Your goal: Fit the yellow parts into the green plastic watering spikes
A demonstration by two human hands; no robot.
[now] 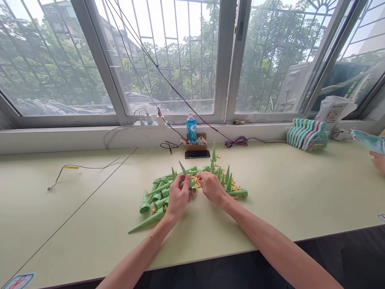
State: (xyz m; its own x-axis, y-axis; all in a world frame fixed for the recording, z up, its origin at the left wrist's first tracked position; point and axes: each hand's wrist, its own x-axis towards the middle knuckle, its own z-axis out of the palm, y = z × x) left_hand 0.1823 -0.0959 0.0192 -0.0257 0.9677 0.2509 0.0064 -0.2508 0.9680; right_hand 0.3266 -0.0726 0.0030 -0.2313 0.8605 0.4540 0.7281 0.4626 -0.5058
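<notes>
One held spike [183, 168] (tip up-left)

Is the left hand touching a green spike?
Touching. The head view shows the left hand gripping a green spike between thumb and fingers, its pointed end sticking up past them.

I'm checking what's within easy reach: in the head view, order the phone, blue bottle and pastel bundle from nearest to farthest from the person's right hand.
1. Phone: just beyond the right hand, slightly left.
2. Blue bottle: behind the phone.
3. Pastel bundle: well off to the right.
</notes>
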